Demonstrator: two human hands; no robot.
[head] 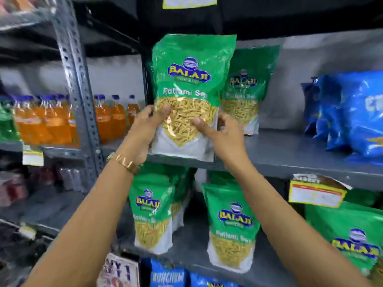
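Sev packet at the shelf edge, both hands on it

Head view: the Balaji Ratlami Sev packet [190, 83] stands upright at the grey shelf [290, 154] front, just ahead of a matching packet [246, 90]. Left hand [143, 133] and right hand [223, 137] clamp its lower sides, thumbs on front. Placement seems nearly done; seating and letting go remain.

Item: Balaji Ratlami Sev packet [191, 83], green top, clear window showing yellow sev, white base.
Pose: upright, front facing the camera.
Place: bottom edge at the grey shelf [290, 160] lip.
Hold: left hand [145, 131] and right hand [224, 136] grip its lower sides.
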